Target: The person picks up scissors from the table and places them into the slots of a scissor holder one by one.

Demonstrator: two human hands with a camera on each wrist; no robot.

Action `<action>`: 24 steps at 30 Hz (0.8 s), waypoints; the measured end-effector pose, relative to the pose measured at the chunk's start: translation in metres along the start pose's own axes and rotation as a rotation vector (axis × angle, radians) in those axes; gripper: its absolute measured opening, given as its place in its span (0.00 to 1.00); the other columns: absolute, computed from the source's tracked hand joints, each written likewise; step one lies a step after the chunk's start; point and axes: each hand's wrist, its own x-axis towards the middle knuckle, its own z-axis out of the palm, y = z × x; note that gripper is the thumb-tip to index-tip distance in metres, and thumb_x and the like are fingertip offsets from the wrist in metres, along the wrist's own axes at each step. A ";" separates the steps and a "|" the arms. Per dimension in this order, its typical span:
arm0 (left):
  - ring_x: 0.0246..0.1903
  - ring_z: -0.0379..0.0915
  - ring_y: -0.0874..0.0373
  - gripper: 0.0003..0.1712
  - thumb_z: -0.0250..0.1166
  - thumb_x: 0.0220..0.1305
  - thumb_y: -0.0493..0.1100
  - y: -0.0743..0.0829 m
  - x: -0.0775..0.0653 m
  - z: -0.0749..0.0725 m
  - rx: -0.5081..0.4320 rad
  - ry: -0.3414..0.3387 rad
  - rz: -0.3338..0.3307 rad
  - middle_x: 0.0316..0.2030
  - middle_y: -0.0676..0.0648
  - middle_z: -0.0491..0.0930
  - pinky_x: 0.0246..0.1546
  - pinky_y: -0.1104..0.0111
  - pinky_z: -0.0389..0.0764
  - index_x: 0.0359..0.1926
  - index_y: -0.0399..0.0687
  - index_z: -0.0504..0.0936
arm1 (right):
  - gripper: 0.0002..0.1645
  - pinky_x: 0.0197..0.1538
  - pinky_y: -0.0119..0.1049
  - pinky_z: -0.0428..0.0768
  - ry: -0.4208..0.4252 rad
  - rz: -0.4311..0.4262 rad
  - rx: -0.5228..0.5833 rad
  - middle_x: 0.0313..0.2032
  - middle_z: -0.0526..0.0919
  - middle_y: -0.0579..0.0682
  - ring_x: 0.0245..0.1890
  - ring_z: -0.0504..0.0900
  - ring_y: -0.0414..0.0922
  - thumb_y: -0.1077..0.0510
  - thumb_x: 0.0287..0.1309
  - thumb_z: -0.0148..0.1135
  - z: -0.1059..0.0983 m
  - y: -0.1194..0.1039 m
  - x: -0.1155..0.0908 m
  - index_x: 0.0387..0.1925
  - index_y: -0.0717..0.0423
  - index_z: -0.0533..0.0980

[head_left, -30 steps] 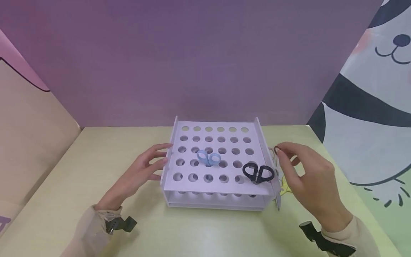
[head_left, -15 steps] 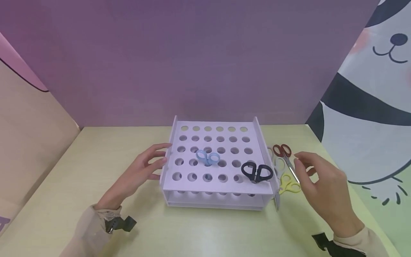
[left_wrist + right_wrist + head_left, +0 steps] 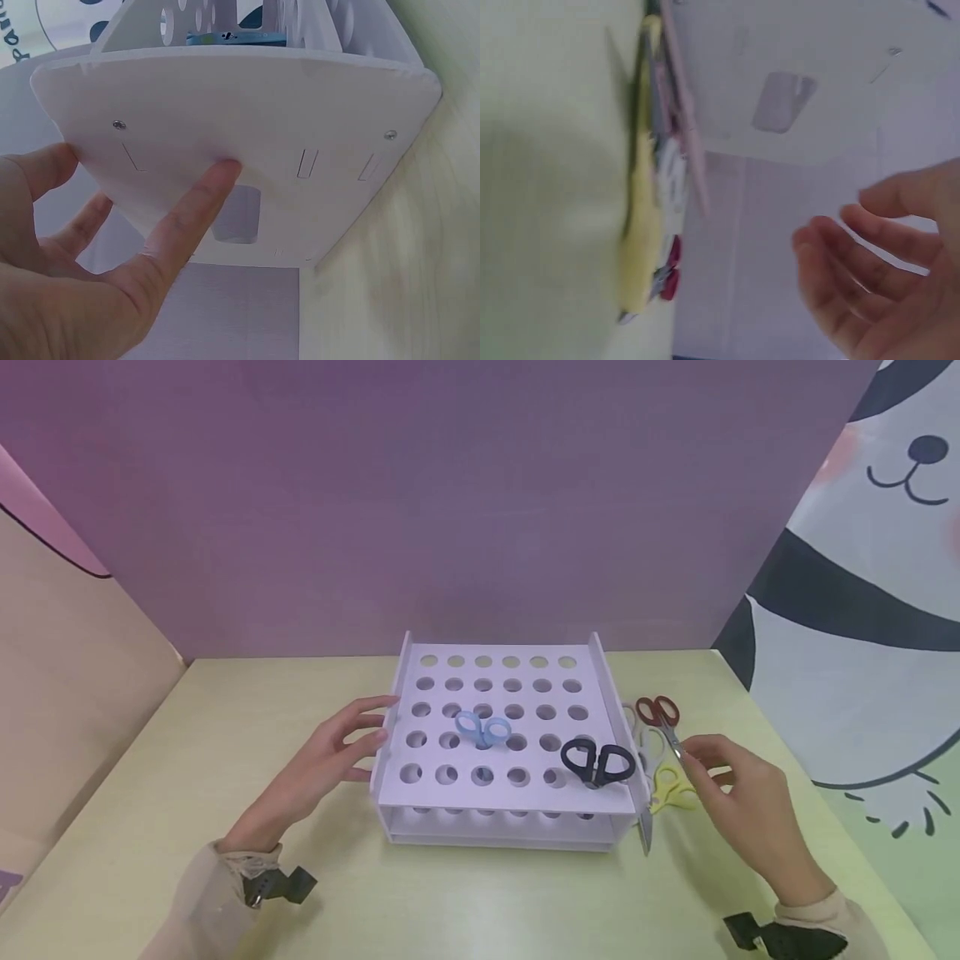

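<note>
A white rack (image 3: 495, 795) with rows of round holes stands on the table. My left hand (image 3: 315, 768) touches its left side; in the left wrist view, the thumb (image 3: 196, 206) lies straight on the side panel. Right of the rack, my right hand (image 3: 742, 806) has its thumb and forefinger at the blades of red-handled scissors (image 3: 666, 718), overlapping them in the head view. The right wrist view shows loosely bent fingers (image 3: 840, 259) with nothing between them, apart from the scissors. Blue-handled scissors (image 3: 483, 729) and black-handled scissors (image 3: 597, 764) stand in rack holes, blades mostly hidden.
Yellow-handled scissors (image 3: 670, 789) and pale-handled scissors (image 3: 651, 745) lie beside the red ones, against the rack's right side. A purple panel (image 3: 480, 510) rises behind the table (image 3: 480, 902). A panda picture (image 3: 862, 693) covers the right wall.
My right hand released the red scissors' handle, drew back right and toward me, then shifted slightly left to their blades. My left hand has stayed at the rack's side.
</note>
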 end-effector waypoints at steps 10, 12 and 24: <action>0.57 0.75 0.44 0.28 0.60 0.73 0.51 -0.001 0.001 0.001 -0.013 0.000 0.002 0.65 0.43 0.67 0.44 0.55 0.86 0.71 0.65 0.67 | 0.25 0.31 0.38 0.82 -0.297 0.031 -0.060 0.43 0.81 0.64 0.36 0.82 0.54 0.72 0.54 0.67 0.012 0.036 -0.014 0.55 0.66 0.74; 0.57 0.75 0.44 0.28 0.60 0.73 0.51 -0.001 0.002 0.001 -0.016 -0.002 0.003 0.65 0.43 0.67 0.44 0.55 0.86 0.70 0.66 0.67 | 0.25 0.31 0.40 0.83 -0.330 0.017 -0.074 0.44 0.81 0.65 0.36 0.82 0.54 0.72 0.53 0.68 0.013 0.041 -0.017 0.55 0.65 0.75; 0.57 0.76 0.44 0.27 0.60 0.73 0.51 -0.004 0.003 0.000 0.004 0.006 -0.003 0.65 0.43 0.67 0.43 0.55 0.86 0.70 0.67 0.67 | 0.23 0.31 0.38 0.75 -0.488 0.113 -0.129 0.37 0.81 0.59 0.31 0.75 0.47 0.69 0.47 0.73 0.010 0.051 -0.020 0.48 0.67 0.80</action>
